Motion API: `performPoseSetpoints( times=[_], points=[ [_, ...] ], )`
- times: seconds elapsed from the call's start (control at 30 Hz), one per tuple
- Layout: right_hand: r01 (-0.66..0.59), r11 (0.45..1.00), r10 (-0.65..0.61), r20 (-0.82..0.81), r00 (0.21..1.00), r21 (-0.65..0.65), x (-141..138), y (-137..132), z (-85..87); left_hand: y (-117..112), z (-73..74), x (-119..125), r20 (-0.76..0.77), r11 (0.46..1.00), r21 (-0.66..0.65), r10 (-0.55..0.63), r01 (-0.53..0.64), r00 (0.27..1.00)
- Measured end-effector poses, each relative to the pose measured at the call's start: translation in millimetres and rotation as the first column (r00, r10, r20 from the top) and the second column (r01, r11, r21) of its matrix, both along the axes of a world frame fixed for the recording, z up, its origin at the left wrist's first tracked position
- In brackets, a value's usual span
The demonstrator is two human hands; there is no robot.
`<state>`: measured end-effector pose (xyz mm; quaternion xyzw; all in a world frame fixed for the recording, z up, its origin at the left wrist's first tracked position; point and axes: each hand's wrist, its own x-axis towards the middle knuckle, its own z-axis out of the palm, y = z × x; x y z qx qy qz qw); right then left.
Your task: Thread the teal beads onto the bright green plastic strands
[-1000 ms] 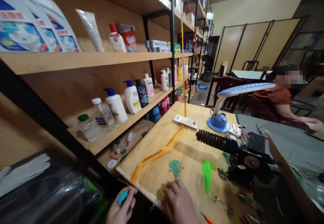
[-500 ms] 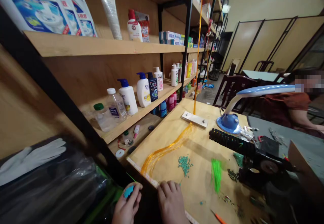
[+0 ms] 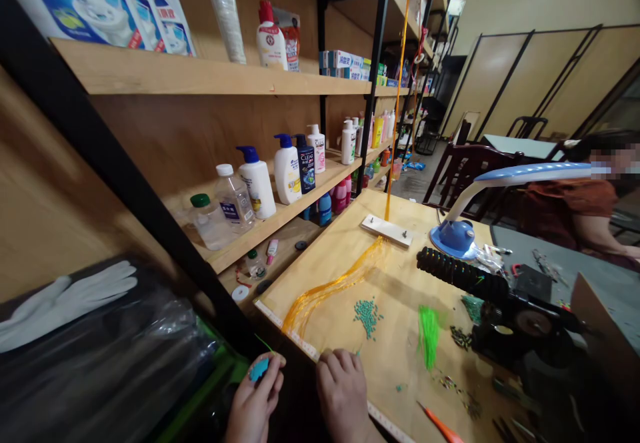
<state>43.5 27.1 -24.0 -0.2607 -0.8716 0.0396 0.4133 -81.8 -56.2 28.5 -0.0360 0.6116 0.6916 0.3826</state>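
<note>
My left hand point(image 3: 255, 399) is curled below the table's near edge and holds a small teal bead piece point(image 3: 259, 368) with a thin green thread sticking out of it. My right hand point(image 3: 343, 393) rests on the wooden table point(image 3: 340, 243) at its near edge, fingers bent down on the ruler strip point(image 3: 300, 339); I cannot see anything in it. A small heap of teal beads point(image 3: 367, 313) lies just beyond it. A tuft of bright green threads point(image 3: 429, 336) lies to the right. Orange strands point(image 3: 330, 289) fan over the table from a hanging cord point(image 3: 400, 83).
A shelf rack point(image 3: 280, 213) with bottles stands on the left. A blue desk lamp point(image 3: 457, 236) and a black machine point(image 3: 500, 309) sit at the table's right. An orange-handled tool point(image 3: 440, 424) lies near the front. Another person point(image 3: 575, 209) sits at the far right. A white glove point(image 3: 65, 303) lies on dark plastic, left.
The view has swung left and slightly up. My right hand has slid back from the beads to the table's near edge. My left hand keeps hold of the teal piece.
</note>
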Motion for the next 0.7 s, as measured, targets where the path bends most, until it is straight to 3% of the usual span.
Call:
performPoseSetpoints(
  times=[0.27, 0.43, 0.5, 0.53, 0.63, 0.7],
  points=[
    [-0.021, 0.998, 0.021, 0.008, 1.000, -0.059, 1, 0, 3.4, -7, -4.1, 0, -0.002, 0.999, 0.013, -0.050, 0.050, 0.999],
    [-0.156, 0.949, 0.122, -0.137, 0.983, -0.275, 19, 11, 27.0, -1, 0.5, 9, -0.027, 0.972, 0.061, -0.227, 0.228, 0.974],
    [-0.211, 0.861, 0.122, -0.215, 0.969, -0.463, 33, 17, 37.6, 9, 1.1, 19, 0.010, 0.955, 0.094, -0.284, 0.282, 0.959],
    [-0.240, 0.785, 0.106, -0.257, 0.961, -0.572, 40, 20, 42.2, 16, 1.2, 26, 0.043, 0.948, 0.110, -0.306, 0.300, 0.951],
    [-0.371, 0.472, -0.011, -0.426, 0.905, -0.800, 60, 29, 51.6, 41, 1.9, 51, 0.103, 0.918, 0.166, -0.380, 0.361, 0.919],
    [-0.439, 0.322, -0.139, -0.501, 0.854, -0.839, 72, 36, 53.4, 59, 3.5, 70, 0.083, 0.883, 0.190, -0.450, 0.429, 0.889]
  ],
)
